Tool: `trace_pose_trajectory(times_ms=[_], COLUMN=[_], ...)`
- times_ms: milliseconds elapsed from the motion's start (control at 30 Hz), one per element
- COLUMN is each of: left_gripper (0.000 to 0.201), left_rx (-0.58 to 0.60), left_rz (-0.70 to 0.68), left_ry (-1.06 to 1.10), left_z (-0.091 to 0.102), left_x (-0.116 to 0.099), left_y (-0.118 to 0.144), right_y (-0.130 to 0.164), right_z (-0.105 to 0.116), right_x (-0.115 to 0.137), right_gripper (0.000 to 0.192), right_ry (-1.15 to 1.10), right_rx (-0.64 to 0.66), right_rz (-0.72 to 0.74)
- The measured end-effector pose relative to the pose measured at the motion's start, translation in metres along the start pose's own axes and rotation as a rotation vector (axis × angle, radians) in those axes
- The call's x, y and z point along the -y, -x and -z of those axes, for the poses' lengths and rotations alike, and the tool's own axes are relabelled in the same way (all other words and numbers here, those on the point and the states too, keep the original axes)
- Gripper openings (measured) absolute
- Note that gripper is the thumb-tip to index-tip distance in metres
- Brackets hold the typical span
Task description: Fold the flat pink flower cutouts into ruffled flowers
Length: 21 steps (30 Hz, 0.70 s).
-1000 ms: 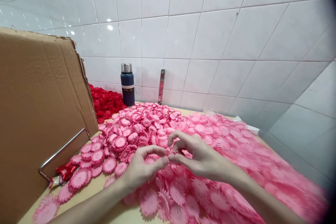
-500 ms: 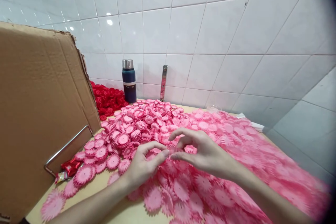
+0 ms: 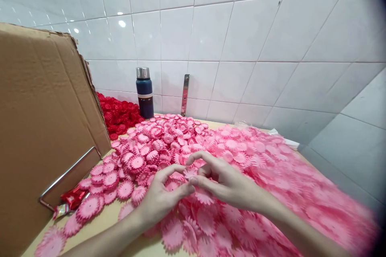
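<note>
Between the fingertips of both hands is a small pink scalloped petal disc, partly covered by fingers. My left hand comes from the lower left, its thumb and forefinger closed at the disc's near left edge. From the right, my right hand curls its fingers over the disc, thumb meeting the left thumb. Beneath and around both hands spreads a heap of loose, flat pink petal discs. Beyond my left hand, cupped pink discs with darker fringed rims are piled up.
A cardboard box with a bent metal rod walls off the left. Red and clear wrappers lie by it. Behind stand a blue flask, a red pile, a metal strip and a tiled wall.
The view has shifted slightly, so the box and flask sit further left. Both hands stay together at the disc, which now shows more clearly between the fingers.
</note>
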<state>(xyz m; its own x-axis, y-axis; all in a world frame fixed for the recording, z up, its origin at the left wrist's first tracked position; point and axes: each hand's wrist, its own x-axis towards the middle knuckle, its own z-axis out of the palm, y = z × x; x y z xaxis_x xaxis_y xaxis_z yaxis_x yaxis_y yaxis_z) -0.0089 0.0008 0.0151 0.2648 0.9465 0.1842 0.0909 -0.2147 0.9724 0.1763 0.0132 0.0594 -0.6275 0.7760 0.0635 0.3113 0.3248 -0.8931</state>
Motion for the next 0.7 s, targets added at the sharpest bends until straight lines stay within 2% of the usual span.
trace_pose_trajectory(times_ms=[67, 133, 267, 333, 433, 567, 633, 700], left_gripper=[0.021, 0.02, 0.019, 0.016, 0.012, 0.023, 0.033, 0.028], left_rx=[0.018, 0.025, -0.04, -0.05, -0.043, -0.012, 0.006, 0.029], left_rz=[0.004, 0.0, 0.013, -0.001, -0.012, -0.001, -0.01, -0.036], left_ry=[0.03, 0.045, -0.046, -0.105, -0.155, -0.166, -0.158, -0.143], left_z=[-0.002, -0.003, -0.001, 0.001, 0.002, 0.001, 0.0, -0.002], left_x=[0.0, -0.001, -0.003, -0.003, -0.004, -0.003, -0.002, -0.001], left_y=[0.002, 0.003, 0.003, 0.001, -0.001, 0.001, 0.003, 0.005], right_y=[0.0, 0.001, 0.002, 0.003, 0.003, 0.0, 0.0, 0.0], right_z=[0.002, 0.008, 0.029, 0.036, 0.035, 0.02, 0.012, 0.006], right_x=[0.002, 0.002, -0.006, -0.008, -0.006, 0.003, 0.008, 0.012], right_gripper=[0.029, 0.033, 0.035, 0.034, 0.034, 0.035, 0.033, 0.031], right_ry=[-0.003, 0.04, 0.322, 0.397, 0.383, 0.265, 0.17, 0.111], right_rx=[0.046, 0.015, -0.268, -0.307, -0.236, -0.161, -0.086, 0.0], right_rz=[-0.02, -0.023, -0.003, -0.01, -0.034, 0.056, 0.075, 0.053])
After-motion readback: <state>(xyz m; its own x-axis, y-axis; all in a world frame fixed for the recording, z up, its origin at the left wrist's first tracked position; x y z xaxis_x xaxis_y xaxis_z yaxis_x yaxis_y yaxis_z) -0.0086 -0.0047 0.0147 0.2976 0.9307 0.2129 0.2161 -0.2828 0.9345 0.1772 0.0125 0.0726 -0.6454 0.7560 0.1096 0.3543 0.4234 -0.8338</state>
